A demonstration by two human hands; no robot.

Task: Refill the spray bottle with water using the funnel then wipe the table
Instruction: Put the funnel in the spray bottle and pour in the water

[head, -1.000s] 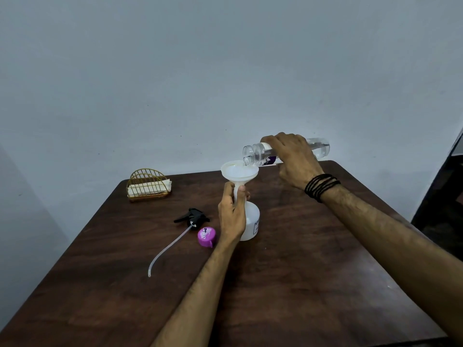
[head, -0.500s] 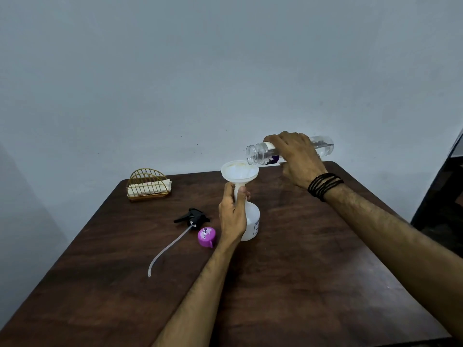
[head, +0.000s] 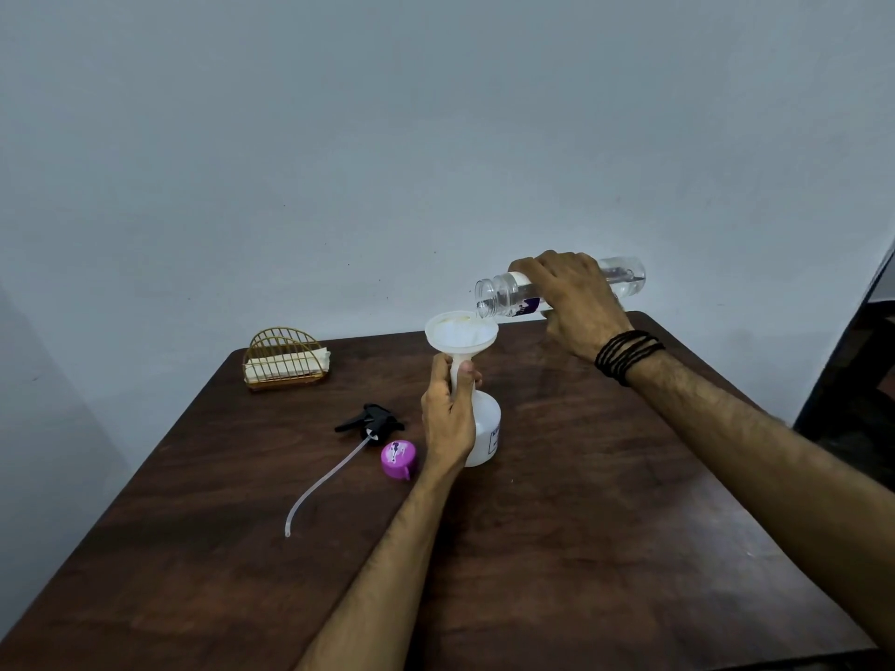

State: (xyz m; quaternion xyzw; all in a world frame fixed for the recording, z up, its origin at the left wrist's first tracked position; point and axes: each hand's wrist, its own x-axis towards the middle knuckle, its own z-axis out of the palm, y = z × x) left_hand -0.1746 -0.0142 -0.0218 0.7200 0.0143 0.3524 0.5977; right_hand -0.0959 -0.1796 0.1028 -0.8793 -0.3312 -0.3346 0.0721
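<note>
My left hand point(head: 448, 418) has a curled grip round the thin stem of the white plastic funnel point(head: 461, 331), which sits in the neck of the round, cloudy spray bottle point(head: 483, 431) standing mid-counter point(head: 605, 549). My right hand point(head: 576, 302) wraps the clear, smooth water bottle point(head: 503, 295), tipped sideways with its open mouth just over the funnel's wide bowl. Left of the spray bottle lie the black trigger top point(head: 373, 421) with its bendy tube and a purple cap point(head: 399, 458). A gold wire holder point(head: 285, 358) sits far left.

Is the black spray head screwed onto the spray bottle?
No, the spray head lies on the table, left of the spray bottle, which holds the funnel.
</note>
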